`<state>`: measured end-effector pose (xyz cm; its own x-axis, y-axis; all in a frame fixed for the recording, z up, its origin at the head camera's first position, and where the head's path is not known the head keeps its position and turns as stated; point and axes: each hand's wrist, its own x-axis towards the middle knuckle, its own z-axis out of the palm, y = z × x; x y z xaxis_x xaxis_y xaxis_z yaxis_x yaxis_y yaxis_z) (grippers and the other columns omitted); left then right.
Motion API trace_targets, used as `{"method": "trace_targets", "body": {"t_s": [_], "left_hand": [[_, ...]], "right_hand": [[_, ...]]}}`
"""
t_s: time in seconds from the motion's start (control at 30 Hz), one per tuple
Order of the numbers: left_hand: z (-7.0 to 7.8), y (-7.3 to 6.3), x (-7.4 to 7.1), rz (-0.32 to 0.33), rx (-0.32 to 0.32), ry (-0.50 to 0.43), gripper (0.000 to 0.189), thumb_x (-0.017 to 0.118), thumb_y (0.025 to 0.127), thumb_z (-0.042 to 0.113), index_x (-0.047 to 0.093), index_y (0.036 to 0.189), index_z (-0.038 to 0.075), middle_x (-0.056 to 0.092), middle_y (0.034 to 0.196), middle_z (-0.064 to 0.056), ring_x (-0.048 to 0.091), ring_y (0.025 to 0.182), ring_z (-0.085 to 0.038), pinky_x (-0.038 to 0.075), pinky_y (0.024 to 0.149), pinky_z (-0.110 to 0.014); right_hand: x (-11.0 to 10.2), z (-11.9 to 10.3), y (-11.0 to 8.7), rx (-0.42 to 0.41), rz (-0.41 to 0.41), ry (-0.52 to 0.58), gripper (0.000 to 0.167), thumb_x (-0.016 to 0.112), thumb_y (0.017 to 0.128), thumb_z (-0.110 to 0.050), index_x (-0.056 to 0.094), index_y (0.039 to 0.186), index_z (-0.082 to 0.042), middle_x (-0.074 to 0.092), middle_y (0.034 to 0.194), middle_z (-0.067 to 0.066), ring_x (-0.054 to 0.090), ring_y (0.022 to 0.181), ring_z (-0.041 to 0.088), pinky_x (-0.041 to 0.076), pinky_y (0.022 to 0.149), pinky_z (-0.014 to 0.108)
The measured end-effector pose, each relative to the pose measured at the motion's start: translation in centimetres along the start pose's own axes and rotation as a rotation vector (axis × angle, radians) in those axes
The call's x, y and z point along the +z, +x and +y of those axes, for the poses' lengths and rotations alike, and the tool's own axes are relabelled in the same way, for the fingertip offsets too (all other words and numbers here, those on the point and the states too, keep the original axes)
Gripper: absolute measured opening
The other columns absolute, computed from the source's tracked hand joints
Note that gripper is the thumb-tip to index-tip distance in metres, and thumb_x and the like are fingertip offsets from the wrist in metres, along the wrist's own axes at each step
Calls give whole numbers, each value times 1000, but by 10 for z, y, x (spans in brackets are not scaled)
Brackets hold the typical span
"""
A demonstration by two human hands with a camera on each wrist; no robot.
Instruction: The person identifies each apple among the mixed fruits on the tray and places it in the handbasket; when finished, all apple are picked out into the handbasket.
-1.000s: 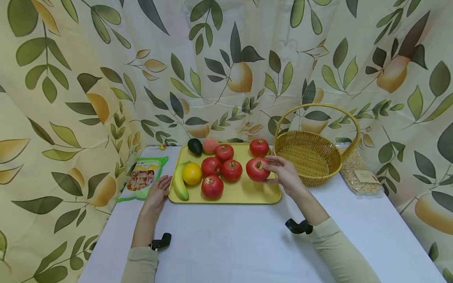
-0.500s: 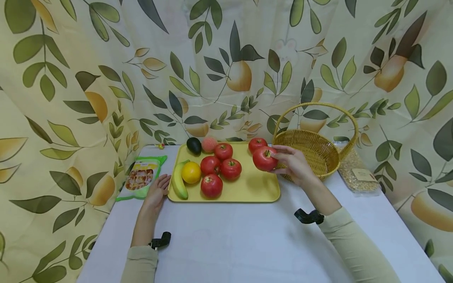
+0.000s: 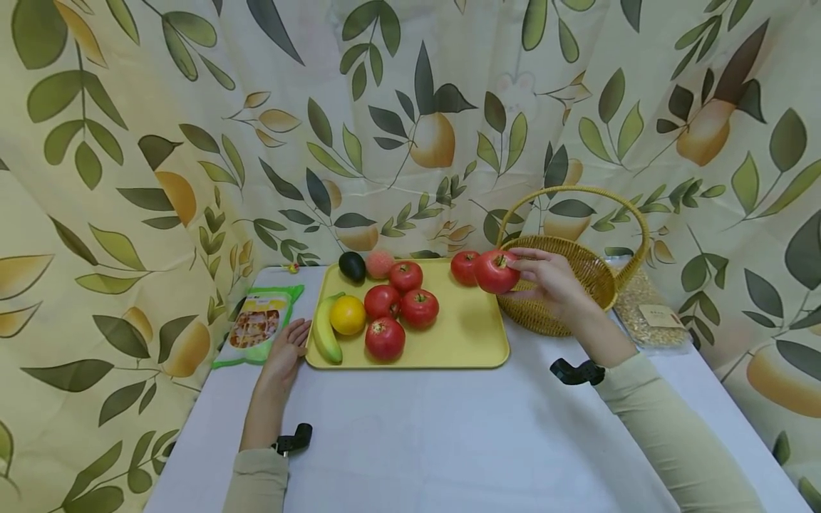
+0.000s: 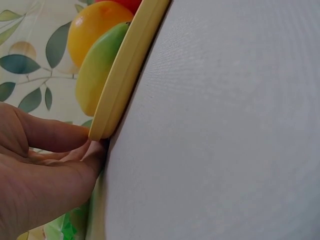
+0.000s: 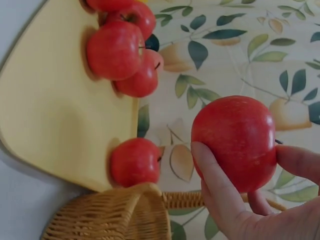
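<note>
My right hand (image 3: 551, 282) grips a red apple (image 3: 497, 272) between thumb and fingers, raised above the right end of the yellow tray (image 3: 462, 349) and close to the wicker basket (image 3: 535, 322). In the right wrist view that apple (image 5: 235, 140) hangs apart from the others. My left hand (image 3: 285, 354) is at the tray's left end; the left wrist view has its thumb on the rim and fingers under it, pinching the tray (image 4: 120, 85). Several red fruits (image 3: 420, 308), a yellow-orange fruit (image 3: 348, 315) and a banana-shaped yellow-green fruit (image 3: 326, 331) lie on the tray.
A dark avocado-like fruit (image 3: 352, 266) and a pink fuzzy peach (image 3: 380, 264) sit at the tray's back. A green-edged food packet (image 3: 259, 320) lies left. Right of the basket, with its tall handle, is a clear bag of grains (image 3: 648, 313). A leaf-patterned curtain (image 3: 410, 142) hangs behind.
My right hand has lifted the apple off the tray and carried it up and rightward, to the front of the basket. My left hand stays at the tray's left end.
</note>
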<state>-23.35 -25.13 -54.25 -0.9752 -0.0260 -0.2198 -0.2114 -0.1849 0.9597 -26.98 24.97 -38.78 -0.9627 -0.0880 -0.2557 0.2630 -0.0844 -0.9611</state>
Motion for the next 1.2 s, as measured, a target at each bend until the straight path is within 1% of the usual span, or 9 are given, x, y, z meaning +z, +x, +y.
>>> {"method": "trace_targets", "body": {"t_s": [0.07, 0.27, 0.43, 0.67, 0.87, 1.0, 1.07, 1.13, 1.2], "left_hand": [[0, 0, 0, -4, 5, -4, 82, 28, 88, -29, 8, 164, -6, 20, 169, -26, 20, 158, -34, 17, 130, -40], [-1, 1, -2, -5, 7, -13, 82, 28, 87, -30, 9, 164, -7, 20, 169, -27, 20, 158, -35, 17, 130, -40], [-1, 0, -2, -3, -2, -7, 82, 29, 88, -29, 9, 164, -6, 20, 169, -26, 21, 158, -34, 18, 130, -40], [0, -2, -1, -9, -7, -7, 81, 29, 89, -29, 9, 164, -5, 20, 169, -26, 19, 158, -34, 17, 130, -40], [0, -2, -2, -5, -14, -17, 81, 28, 90, -28, 8, 165, -4, 20, 170, -25, 20, 158, -33, 17, 130, -39], [0, -2, -3, -5, -27, -11, 81, 29, 91, -27, 8, 165, -2, 19, 170, -23, 20, 158, -31, 18, 130, -39], [0, -1, -3, -4, -34, -7, 81, 29, 91, -26, 8, 166, -1, 20, 171, -22, 20, 158, -30, 19, 130, -38], [0, 0, -3, -4, -36, -3, 81, 29, 92, -26, 8, 166, -1, 20, 171, -21, 20, 158, -30, 19, 130, -38], [1, 0, -2, -3, -38, -1, 81, 30, 92, -26, 9, 166, 0, 20, 171, -21, 21, 158, -30, 20, 130, -38]], "right_hand": [[-3, -3, 1, 4, 3, 8, 54, 63, 104, -15, 45, 154, -5, 37, 161, 13, 44, 142, 36, 48, 102, 61], [-13, -11, 6, 8, 13, -3, 52, 63, 103, -13, 46, 152, -5, 36, 160, 12, 43, 142, 36, 51, 99, 59], [-23, -15, 12, 17, 26, -6, 53, 66, 102, -13, 47, 150, -4, 34, 161, 12, 41, 143, 36, 50, 100, 60], [-36, -20, 22, 39, 32, -68, 55, 61, 105, -17, 42, 155, -5, 32, 161, 12, 43, 140, 34, 60, 92, 53], [-47, -27, 35, 62, 50, -81, 61, 60, 105, -18, 37, 161, -6, 29, 164, 13, 40, 143, 35, 53, 101, 56], [-55, -29, 44, 78, 56, -70, 66, 59, 106, -15, 30, 164, -6, 24, 168, 16, 35, 148, 36, 54, 100, 57], [-59, -30, 49, 88, 57, -57, 68, 58, 106, -13, 27, 165, -6, 22, 169, 17, 32, 150, 36, 52, 103, 59], [-64, -29, 53, 97, 60, -51, 69, 59, 106, -14, 25, 166, -6, 27, 166, 16, 32, 150, 35, 50, 105, 59], [-69, -28, 56, 106, 75, -42, 65, 60, 105, -15, 32, 163, -7, 37, 156, 15, 38, 146, 33, 48, 107, 59]]}}
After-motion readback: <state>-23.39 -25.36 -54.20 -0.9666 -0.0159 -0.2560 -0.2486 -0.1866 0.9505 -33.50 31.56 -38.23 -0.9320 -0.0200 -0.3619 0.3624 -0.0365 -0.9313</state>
